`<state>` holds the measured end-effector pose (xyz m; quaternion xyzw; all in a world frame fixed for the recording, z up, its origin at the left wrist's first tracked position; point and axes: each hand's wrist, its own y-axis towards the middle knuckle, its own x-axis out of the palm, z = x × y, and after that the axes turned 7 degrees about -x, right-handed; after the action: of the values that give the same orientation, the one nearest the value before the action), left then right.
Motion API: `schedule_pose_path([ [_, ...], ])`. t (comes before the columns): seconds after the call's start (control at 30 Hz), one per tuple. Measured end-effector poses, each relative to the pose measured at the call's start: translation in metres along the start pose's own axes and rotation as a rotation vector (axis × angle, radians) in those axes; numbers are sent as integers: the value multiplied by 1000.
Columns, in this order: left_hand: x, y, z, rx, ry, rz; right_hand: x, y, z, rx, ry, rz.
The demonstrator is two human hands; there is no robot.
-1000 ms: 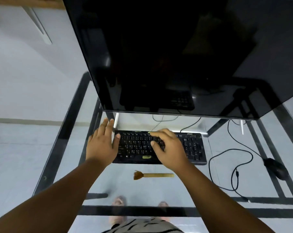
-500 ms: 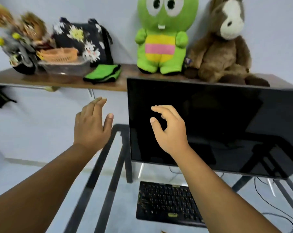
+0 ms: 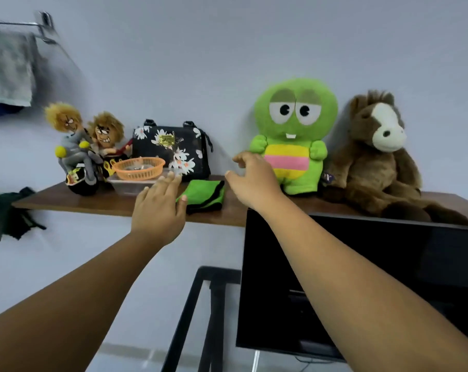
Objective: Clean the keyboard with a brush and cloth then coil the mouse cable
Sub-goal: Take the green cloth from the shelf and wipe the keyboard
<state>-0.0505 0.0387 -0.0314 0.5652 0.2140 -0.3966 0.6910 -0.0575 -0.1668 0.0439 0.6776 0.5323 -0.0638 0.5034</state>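
Observation:
A folded green cloth [image 3: 204,196] with a dark edge lies on the wooden shelf [image 3: 98,204], between my two raised hands. My left hand [image 3: 159,210] is just left of the cloth, fingers straight, thumb tip at its left edge. My right hand [image 3: 251,181] hovers just right of the cloth with fingers loosely bent, holding nothing. The keyboard, brush, mouse and cable are out of view.
On the shelf stand an orange basket [image 3: 138,167] on a clear box, a flowered black bag [image 3: 171,149], two doll figures [image 3: 85,146], a green plush [image 3: 294,135] and a brown plush horse [image 3: 375,157]. The black monitor [image 3: 361,277] is below right; a towel [image 3: 8,68] hangs top left.
My view has swung up from the keyboard to the shelf. Both hands lifted off the keyboard and rose toward the green cloth, now flanking it.

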Motion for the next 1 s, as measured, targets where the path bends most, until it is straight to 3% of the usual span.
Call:
schedule_pose_path([
  [0.17, 22, 18, -29, -54, 66, -179, 43, 37, -1, 173, -216, -361],
  [0.4, 31, 14, -46, -11, 61, -264, 91, 56, -1, 309, -285, -597],
  [0.63, 38, 13, -50, -1, 40, -261, 118, 62, -3, 330, -444, -626],
  [1.0, 40, 9, -46, -9, 9, -193, 111, 70, 1, 266, -372, -473],
])
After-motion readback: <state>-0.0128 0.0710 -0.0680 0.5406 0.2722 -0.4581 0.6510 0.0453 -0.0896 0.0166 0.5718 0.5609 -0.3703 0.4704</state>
